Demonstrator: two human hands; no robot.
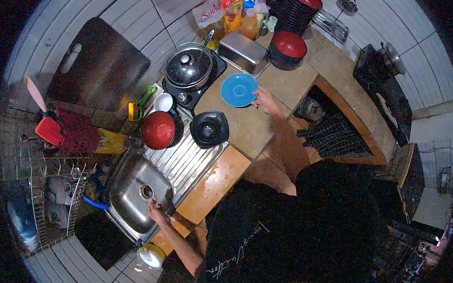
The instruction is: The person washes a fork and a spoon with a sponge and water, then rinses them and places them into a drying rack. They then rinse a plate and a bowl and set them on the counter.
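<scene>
My right hand point(265, 100) grips the rim of a blue saucer point(239, 90), thumb and fingers closed at its lower right edge. The saucer is over the tiled counter, face up. Over the near side of the steel sink point(133, 196) is my left hand point(158, 213), its fingers loosely apart with no object visible in them. Between the hands, a black square bowl stack point(210, 129) and a red bowl point(158, 130) stand on the ribbed drainboard point(184, 166). A white cup point(163, 102) is behind the red bowl.
A lidded pan point(188, 65) sits on a black cooktop. Beside it are a steel container point(243, 51) and a stack of red-and-black bowls point(287, 50). A taller bowl stack point(298, 12) stands behind. At the left is a wire dish rack point(40, 215); a wood-edged opening point(337, 121) lies right.
</scene>
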